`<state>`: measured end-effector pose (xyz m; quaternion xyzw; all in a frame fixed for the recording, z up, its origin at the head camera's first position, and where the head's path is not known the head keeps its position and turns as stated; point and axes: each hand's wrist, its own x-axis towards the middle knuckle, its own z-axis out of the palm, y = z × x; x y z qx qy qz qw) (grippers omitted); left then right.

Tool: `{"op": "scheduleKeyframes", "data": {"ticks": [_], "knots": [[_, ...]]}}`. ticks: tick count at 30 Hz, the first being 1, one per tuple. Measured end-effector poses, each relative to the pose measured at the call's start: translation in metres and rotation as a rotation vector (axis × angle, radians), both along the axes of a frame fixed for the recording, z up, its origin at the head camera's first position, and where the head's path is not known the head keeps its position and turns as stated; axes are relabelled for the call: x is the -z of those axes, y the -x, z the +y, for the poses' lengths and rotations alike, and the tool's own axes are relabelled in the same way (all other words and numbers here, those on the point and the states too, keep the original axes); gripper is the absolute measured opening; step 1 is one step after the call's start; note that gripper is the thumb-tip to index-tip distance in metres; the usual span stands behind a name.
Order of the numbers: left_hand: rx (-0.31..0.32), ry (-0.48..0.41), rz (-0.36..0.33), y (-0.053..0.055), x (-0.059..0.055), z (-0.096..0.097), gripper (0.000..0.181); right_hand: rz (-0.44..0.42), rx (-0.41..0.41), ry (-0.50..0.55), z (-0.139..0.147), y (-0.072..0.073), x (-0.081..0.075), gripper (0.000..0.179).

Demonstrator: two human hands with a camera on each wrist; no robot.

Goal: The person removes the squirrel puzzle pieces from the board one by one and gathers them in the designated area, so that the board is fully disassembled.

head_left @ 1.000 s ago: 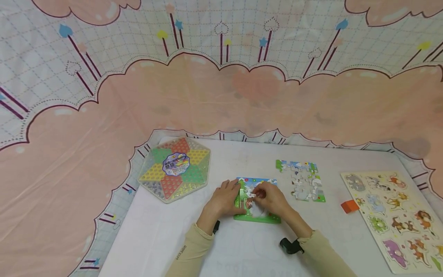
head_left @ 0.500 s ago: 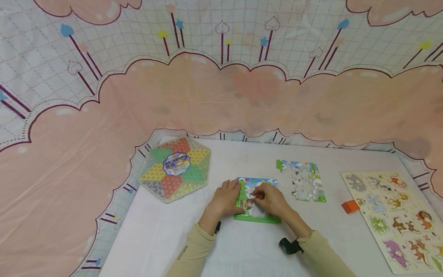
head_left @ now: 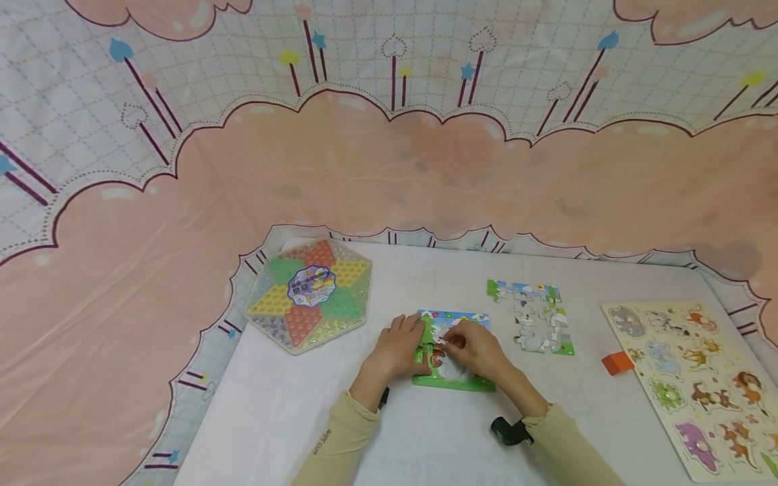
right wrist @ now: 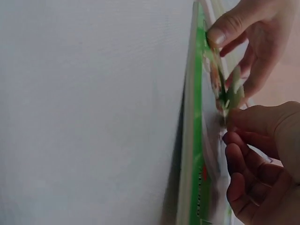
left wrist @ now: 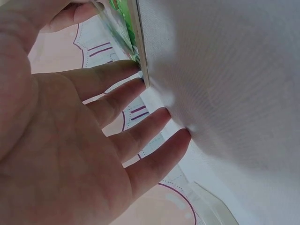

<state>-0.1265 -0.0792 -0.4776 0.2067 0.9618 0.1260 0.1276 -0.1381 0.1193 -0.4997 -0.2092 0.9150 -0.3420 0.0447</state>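
Note:
A small framed jigsaw puzzle [head_left: 452, 385] with a green and blue border lies in front of me. My left hand [head_left: 398, 347] rests along its left edge. In the left wrist view its fingers [left wrist: 154, 152] reach out straight, with fingertips at the board's side and on the cloth. The left thumb [right wrist: 220, 35] presses on the frame. My right hand [head_left: 477, 351] pinches a green jigsaw piece [right wrist: 236, 91] between thumb and forefinger. That piece stands tilted up from the board, close over the picture; the right fingers hide part of the puzzle's middle.
Several loose jigsaw pieces [head_left: 535, 341] lie grouped to the back right. A hexagonal Chinese checkers board [head_left: 343, 304] sits at the left. An orange block [head_left: 617, 363] touches a wooden animal peg puzzle [head_left: 675, 412] at the right. A patterned curtain [head_left: 389, 175] hangs behind the white table.
The jigsaw piece at my right fingertips has tilted, its green part now showing over the left of the picture. Both hands stay almost in place on the board.

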Motion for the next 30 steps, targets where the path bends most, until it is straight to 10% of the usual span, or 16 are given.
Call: {"op": "scheduleKeyframes", "data": {"ticks": [30], "knots": [[0.01, -0.019, 0.021, 0.001, 0.001, -0.001, 0.09, 0.028, 0.233, -0.056, 0.102, 0.035, -0.013, 0.013]]}}
